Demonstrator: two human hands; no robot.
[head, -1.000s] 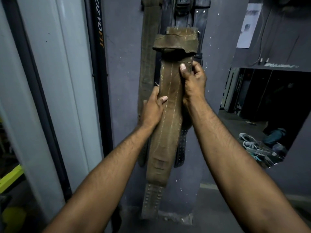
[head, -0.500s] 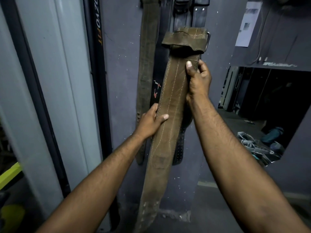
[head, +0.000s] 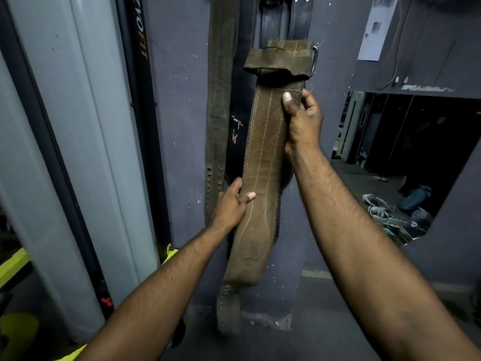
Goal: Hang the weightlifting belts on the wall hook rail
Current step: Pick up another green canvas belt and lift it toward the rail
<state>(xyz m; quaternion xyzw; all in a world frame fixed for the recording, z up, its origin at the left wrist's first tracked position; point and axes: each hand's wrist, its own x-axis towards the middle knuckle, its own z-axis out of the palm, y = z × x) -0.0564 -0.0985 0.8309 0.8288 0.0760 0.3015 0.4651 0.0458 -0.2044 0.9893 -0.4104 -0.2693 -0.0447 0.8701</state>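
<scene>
A wide brown leather weightlifting belt (head: 263,162) hangs upright in front of the grey wall, its folded buckle end at the top. My right hand (head: 302,121) grips its right edge just below that fold. My left hand (head: 231,204) holds its left edge lower down, thumb across the front. Behind it hang a narrow brown belt (head: 221,82) and a black belt (head: 238,131) with a red logo. The hook rail is out of view above the frame.
A white pillar (head: 78,142) and a black upright with orange lettering (head: 138,74) stand at the left. A mirror or opening (head: 406,162) at the right shows a dark gym room. A paper notice (head: 374,29) hangs on the wall. Yellow equipment (head: 13,264) sits low left.
The belt has swung right and away from the wall, uncovering the black belt's logo. My left hand has slid lower along the belt's edge. My right hand has kept its grip.
</scene>
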